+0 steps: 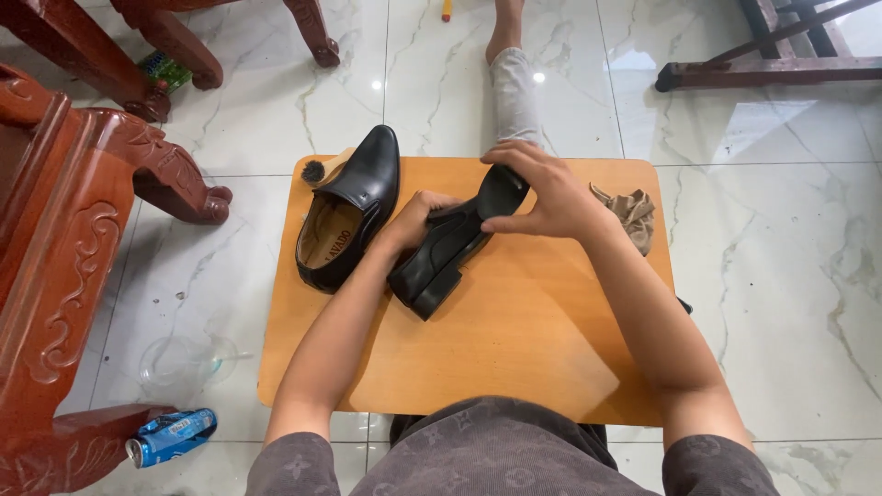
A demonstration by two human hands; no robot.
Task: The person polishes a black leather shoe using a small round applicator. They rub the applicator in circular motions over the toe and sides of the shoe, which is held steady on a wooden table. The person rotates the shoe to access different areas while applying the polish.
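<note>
**Both hands on a black shoe over a low wooden table**

A small orange-brown wooden table (514, 358) stands on a glossy white marble floor (781, 276). Carved red-brown wooden furniture (64, 239) crowds the left side, with a blue can (171, 435) and a clear plastic cup (182, 360) on the floor near it.

One black leather shoe (450, 248) lies tilted on its side at the table's middle, heel nearer, toe farther right. The left hand (418, 219) is tucked into its opening, fingers hidden inside. The right hand (537, 191) is closed over the toe, thumb beneath, fingers curved on top.

Both forearms reach forward from the near edge. A second black shoe (351, 209) stands upright just left, a brush (317, 171) behind it, and a tan cloth (632, 213) lies at the far right.
</note>
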